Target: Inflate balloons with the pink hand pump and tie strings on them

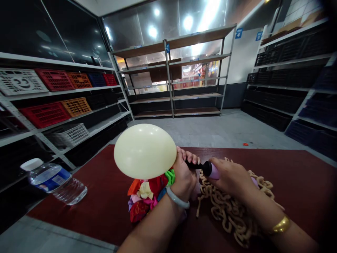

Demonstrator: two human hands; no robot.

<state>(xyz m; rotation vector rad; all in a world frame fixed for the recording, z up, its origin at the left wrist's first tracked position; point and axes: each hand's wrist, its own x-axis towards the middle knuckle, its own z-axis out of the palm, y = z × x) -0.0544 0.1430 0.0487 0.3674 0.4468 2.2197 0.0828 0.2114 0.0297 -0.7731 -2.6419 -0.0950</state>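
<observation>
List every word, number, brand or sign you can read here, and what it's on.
"4": blue sign beside the back rack.
Too blurred: farther-right blue sign; blue tag on the rack's middle post.
Too small: bottle label; shelf-edge labels.

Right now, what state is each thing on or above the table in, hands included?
Pale balloon: inflated, neck hidden.
Left hand: closed at the balloon's end.
Lilac pump: gripped, pointing toward the balloon.
Right hand: closed around the pump.
Colourful pieces: crumpled, heaped.
Tan cords: loosely piled in loops.
Clear bottle: capped, label on.
</observation>
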